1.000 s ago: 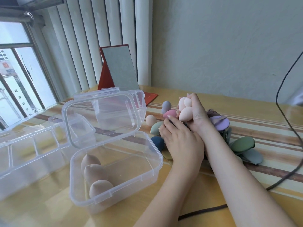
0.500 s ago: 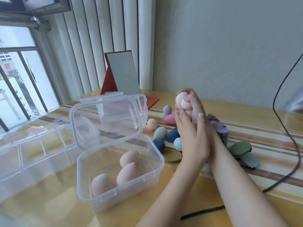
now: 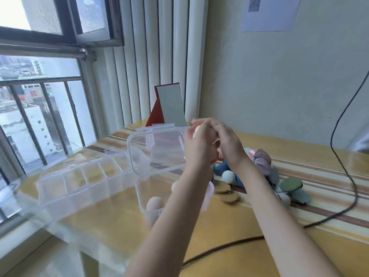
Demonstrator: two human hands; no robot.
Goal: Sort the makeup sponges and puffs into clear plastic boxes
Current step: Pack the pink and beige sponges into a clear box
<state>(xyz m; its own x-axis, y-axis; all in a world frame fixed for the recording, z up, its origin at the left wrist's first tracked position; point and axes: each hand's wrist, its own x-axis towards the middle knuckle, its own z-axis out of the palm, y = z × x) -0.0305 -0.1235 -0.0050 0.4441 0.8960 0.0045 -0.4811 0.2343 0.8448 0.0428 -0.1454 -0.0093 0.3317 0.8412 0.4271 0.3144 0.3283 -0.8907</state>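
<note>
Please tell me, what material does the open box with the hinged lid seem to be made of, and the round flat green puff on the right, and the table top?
The open box looks like clear, glossy hard plastic: the table shows through its walls. The green puff looks soft and matte, probably foam or fabric, since it shows no shine. The table top has a yellow, brown-striped surface with a glossy sheen near the window, perhaps glass or laminate; the picture leaves that open.

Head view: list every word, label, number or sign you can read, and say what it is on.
No readable words or numbers.
Sheet of paper on the wall: a QR code, no legible text.
Signs on the buildings outside the window: too small and blurred to read.
</note>
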